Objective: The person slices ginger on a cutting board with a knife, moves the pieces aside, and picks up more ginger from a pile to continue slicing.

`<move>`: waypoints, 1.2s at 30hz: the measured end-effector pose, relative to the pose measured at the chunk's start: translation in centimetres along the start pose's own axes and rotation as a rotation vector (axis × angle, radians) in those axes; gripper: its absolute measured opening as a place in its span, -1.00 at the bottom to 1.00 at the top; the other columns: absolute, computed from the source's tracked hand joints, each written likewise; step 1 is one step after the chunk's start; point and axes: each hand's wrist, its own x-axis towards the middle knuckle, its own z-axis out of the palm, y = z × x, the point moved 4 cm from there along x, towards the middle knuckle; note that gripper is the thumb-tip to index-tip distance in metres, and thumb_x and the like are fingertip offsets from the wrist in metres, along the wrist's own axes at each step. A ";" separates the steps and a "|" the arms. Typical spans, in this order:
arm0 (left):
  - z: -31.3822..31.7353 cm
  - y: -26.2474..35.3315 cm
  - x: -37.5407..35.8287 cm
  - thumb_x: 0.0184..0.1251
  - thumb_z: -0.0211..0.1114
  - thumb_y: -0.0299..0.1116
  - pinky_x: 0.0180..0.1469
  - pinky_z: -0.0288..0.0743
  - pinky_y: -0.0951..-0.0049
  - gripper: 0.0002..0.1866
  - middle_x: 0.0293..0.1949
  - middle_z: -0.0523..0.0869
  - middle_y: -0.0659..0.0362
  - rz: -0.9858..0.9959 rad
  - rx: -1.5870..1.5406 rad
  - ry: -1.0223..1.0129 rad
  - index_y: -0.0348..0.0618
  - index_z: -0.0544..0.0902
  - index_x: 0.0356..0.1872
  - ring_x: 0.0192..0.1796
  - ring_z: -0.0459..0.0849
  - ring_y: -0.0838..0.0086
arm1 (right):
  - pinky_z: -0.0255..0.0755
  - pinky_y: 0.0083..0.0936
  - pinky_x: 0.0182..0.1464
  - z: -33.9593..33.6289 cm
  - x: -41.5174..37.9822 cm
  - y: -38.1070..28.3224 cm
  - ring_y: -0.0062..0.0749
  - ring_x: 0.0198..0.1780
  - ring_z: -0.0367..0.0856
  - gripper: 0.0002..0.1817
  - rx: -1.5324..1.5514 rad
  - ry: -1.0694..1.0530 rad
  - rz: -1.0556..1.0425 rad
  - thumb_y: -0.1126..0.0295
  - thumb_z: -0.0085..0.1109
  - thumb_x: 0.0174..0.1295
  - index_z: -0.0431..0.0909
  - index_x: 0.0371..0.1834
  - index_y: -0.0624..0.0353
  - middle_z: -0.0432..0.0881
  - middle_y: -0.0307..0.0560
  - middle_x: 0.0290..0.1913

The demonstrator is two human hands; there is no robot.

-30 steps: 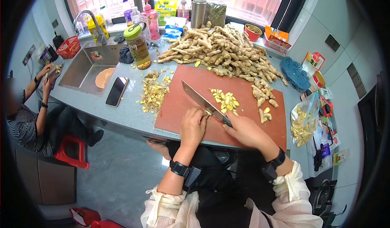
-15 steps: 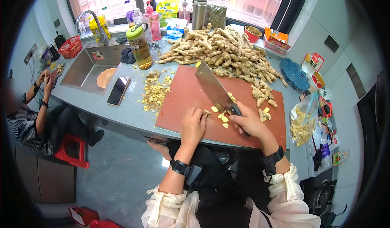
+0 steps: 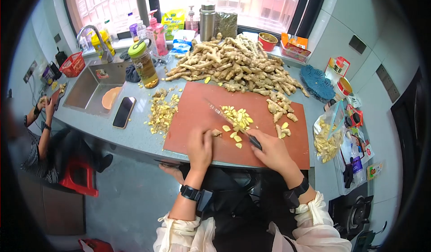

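Observation:
My right hand (image 3: 273, 151) grips the dark handle of a cleaver (image 3: 218, 110), its blade edge-on and slanting to the upper left over the brown-red cutting board (image 3: 193, 104). Beside the blade lies a heap of yellow ginger slices (image 3: 240, 115), with a few loose ones nearer me. On the board's left front part, my left hand (image 3: 200, 149) is closed, with a short piece of ginger (image 3: 216, 132) at its fingertips. Unsliced ginger roots (image 3: 238, 63) are piled behind the board, and several smaller pieces (image 3: 279, 108) rest on its right side.
Ginger scraps (image 3: 162, 110) and a phone (image 3: 124, 112) lie left of the board, near a green-lidded bottle (image 3: 143, 64) and the sink (image 3: 85, 81). A bag of ginger slices (image 3: 327, 137) stands right. A seated person (image 3: 38, 135) works at far left.
The cleaver has turned from showing its broad face to edge-on and sits lower, revealing the heap of slices. My left hand and its ginger piece now sit farther from the blade. The view has shifted slightly.

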 end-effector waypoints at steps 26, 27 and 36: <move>-2.2 2.7 0.0 0.27 0.45 -0.45 0.33 0.41 0.13 -0.67 0.10 0.73 0.07 0.075 0.270 -0.107 -0.13 0.71 0.06 0.23 0.63 0.10 | 0.55 -0.40 -0.29 -3.5 -4.0 1.1 -0.36 -0.39 0.71 -0.48 0.680 -0.363 0.433 0.39 0.28 0.36 0.51 0.41 0.05 0.70 -0.08 -0.27; -1.9 2.1 -0.2 0.22 0.49 -0.41 0.31 0.41 0.11 -0.67 0.09 0.73 0.07 0.065 0.293 -0.112 -0.13 0.70 0.03 0.22 0.64 0.10 | 0.55 -0.40 -0.29 -3.4 -4.0 1.1 -0.36 -0.39 0.71 -0.48 0.684 -0.364 0.430 0.39 0.28 0.36 0.51 0.41 0.05 0.70 -0.08 -0.27; 1.6 1.0 0.0 0.15 0.56 -0.40 0.21 0.45 0.15 -0.66 0.00 0.76 0.13 0.058 0.350 -0.206 -0.07 0.74 -0.03 0.12 0.67 0.14 | 0.50 -0.46 -0.39 -2.7 -4.6 2.4 -0.52 -0.50 0.61 -0.50 0.808 -0.284 0.483 0.38 0.20 0.45 0.44 0.44 0.14 0.66 -0.16 -0.34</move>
